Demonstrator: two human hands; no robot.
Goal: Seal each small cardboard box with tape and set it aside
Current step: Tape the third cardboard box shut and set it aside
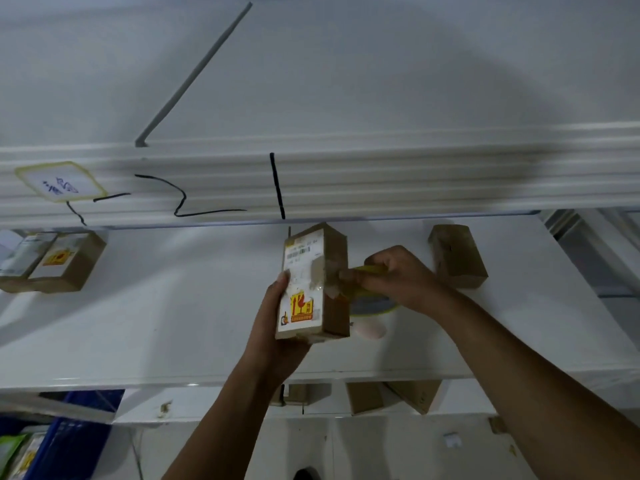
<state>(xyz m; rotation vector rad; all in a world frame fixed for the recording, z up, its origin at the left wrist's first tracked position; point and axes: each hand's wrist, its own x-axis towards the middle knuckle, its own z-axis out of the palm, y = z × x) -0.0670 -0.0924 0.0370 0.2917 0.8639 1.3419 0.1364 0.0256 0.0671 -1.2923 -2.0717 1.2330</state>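
Cardboard box [306,289], held upright above the white shelf [173,306], is gripped by the left hand [273,327] while the right hand [398,275] clutches a yellow tape roll [374,303] against its side.

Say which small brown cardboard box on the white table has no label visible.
The plain brown cardboard box standing far right, beyond the right hand. The boxes at the left edge carry white labels.
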